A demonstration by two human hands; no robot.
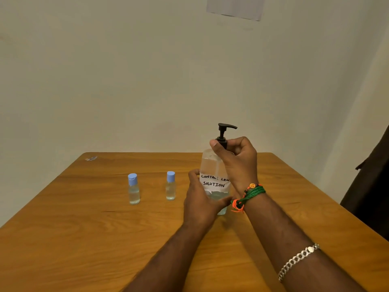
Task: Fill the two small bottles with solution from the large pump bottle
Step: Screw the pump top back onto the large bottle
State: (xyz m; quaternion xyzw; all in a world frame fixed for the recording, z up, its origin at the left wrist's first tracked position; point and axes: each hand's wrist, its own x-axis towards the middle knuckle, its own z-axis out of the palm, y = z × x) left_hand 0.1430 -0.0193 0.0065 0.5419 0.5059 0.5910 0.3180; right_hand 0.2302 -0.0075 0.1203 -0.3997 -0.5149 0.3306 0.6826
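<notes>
A plain pale wall (126,81) stands behind a wooden table (84,239), and a sheet of paper (235,7) hangs high on that wall. I hold the large pump bottle (211,165) upright on the table with both my hands. My left hand (202,203) is wrapped around its lower body, beside the white label (213,182) with the handwritten word "SOLUTION". My right hand (237,163) grips the black collar under the pump head (226,127), fingers curled around the neck. On my right wrist are green and orange threads (248,196), and further down the forearm a silver chain bracelet (299,260). To the left of my left hand stand two small bottles with blue caps, both closed: the nearer small bottle (170,186) and, further left, the other small bottle (133,189). Both have clear liquid inside.
</notes>
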